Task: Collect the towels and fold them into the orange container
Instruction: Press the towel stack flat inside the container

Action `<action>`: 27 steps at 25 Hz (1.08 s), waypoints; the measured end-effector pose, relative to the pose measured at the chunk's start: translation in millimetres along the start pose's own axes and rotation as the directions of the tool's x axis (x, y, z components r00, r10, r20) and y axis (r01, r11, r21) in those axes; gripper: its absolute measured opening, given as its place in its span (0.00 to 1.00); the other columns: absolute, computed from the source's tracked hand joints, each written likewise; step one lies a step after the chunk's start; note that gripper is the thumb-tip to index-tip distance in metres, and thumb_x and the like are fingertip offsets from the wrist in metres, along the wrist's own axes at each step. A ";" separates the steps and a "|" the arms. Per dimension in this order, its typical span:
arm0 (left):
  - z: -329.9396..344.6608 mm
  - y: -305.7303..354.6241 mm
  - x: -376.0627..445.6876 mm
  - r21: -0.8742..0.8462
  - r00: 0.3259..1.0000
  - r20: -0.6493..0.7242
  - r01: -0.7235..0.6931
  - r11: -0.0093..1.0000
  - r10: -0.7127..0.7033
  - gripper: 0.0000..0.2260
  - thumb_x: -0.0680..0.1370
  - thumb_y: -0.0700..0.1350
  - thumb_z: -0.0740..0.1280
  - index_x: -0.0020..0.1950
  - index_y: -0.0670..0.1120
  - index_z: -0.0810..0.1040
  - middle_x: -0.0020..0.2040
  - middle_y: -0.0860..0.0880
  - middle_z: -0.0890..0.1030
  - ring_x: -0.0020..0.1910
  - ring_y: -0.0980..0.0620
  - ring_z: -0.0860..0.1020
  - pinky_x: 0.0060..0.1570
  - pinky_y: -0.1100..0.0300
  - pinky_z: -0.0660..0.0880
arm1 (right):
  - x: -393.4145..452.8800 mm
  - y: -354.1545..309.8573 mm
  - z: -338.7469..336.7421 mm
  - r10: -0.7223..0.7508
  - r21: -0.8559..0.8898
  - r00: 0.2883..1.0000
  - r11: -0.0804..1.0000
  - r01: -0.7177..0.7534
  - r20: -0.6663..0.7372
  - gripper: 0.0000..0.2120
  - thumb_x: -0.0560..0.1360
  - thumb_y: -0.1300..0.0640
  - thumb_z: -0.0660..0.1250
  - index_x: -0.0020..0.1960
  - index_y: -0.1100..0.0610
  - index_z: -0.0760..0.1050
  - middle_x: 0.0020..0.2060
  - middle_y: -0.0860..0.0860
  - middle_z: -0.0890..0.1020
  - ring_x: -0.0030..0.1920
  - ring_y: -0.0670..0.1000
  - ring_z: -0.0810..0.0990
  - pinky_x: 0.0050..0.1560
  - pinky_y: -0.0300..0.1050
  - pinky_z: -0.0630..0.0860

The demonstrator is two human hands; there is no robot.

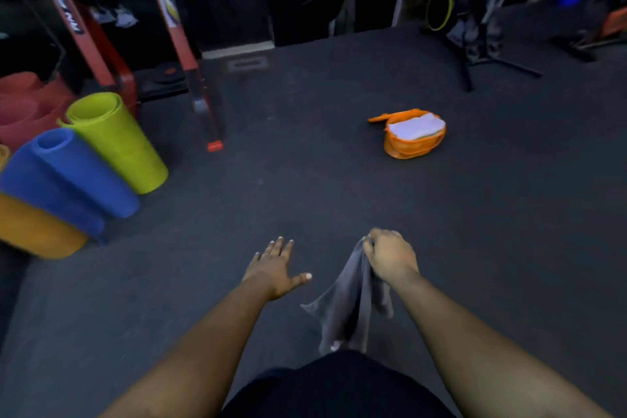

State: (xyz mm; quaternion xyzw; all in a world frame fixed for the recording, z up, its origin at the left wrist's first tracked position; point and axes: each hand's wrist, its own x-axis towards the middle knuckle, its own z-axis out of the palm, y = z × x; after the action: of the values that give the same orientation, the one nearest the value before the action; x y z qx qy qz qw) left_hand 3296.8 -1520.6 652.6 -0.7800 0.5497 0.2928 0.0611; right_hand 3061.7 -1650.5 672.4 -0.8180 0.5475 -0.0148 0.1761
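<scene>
My right hand grips the top of a grey towel, which hangs loose below my fist in front of my body. To its left my left hand is held out flat with fingers spread, holding nothing. The orange container sits on the dark floor well ahead of me and a little to the right, its lid flipped open to the left. A folded white towel lies inside it, filling the top.
Rolled mats lie at the left: yellow-green, blue, orange, red. A red rack frame rises behind them. A black stand with a yellow ring is at the back right. Dark floor stretches between.
</scene>
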 end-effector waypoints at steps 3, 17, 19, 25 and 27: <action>-17.8 61.3 48.4 0.064 0.996 0.020 -0.092 0.994 0.091 0.46 0.76 0.74 0.56 0.84 0.52 0.39 0.84 0.50 0.40 0.83 0.49 0.42 0.81 0.44 0.46 | 26.4 56.9 -27.6 0.057 -0.011 0.996 0.998 -0.058 -0.068 0.13 0.82 0.48 0.57 0.52 0.54 0.76 0.53 0.53 0.76 0.59 0.56 0.74 0.54 0.53 0.73; -144.2 307.3 340.1 0.232 0.903 0.099 -0.431 0.872 0.419 0.46 0.76 0.74 0.57 0.84 0.52 0.41 0.84 0.48 0.40 0.83 0.48 0.42 0.80 0.42 0.44 | 208.7 266.5 -181.1 0.436 0.141 0.882 0.899 -0.416 -0.180 0.13 0.84 0.46 0.57 0.49 0.54 0.70 0.35 0.51 0.77 0.36 0.57 0.77 0.31 0.48 0.66; -160.1 332.5 370.0 0.235 0.902 0.096 -0.432 0.871 0.422 0.47 0.76 0.74 0.57 0.84 0.51 0.41 0.84 0.49 0.40 0.83 0.48 0.42 0.80 0.42 0.45 | 234.8 290.9 -195.4 0.445 0.142 0.873 0.895 -0.423 -0.199 0.13 0.84 0.46 0.58 0.50 0.55 0.72 0.36 0.51 0.78 0.37 0.57 0.78 0.33 0.48 0.67; -189.5 408.1 464.2 0.257 0.927 0.059 -0.372 0.892 0.369 0.47 0.76 0.74 0.58 0.84 0.52 0.41 0.84 0.49 0.41 0.83 0.48 0.43 0.80 0.42 0.46 | 341.2 377.3 -223.4 0.424 0.290 0.896 0.881 -0.374 -0.130 0.10 0.80 0.44 0.65 0.50 0.50 0.78 0.40 0.49 0.82 0.40 0.52 0.80 0.40 0.50 0.77; -197.0 431.0 489.2 0.255 0.939 0.047 -0.340 0.905 0.340 0.46 0.76 0.74 0.58 0.84 0.52 0.41 0.84 0.49 0.41 0.83 0.48 0.43 0.80 0.42 0.46 | 380.8 402.8 -235.9 0.366 0.310 0.924 0.896 -0.317 -0.114 0.10 0.79 0.44 0.67 0.48 0.50 0.79 0.41 0.48 0.83 0.42 0.50 0.80 0.42 0.52 0.79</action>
State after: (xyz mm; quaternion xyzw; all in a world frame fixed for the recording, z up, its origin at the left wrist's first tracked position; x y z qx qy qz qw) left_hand 3098.2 -2172.1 655.6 -0.6573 0.7107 0.2250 0.1110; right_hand 2804.2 -2194.0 706.9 -0.6704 0.6879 -0.1316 0.2449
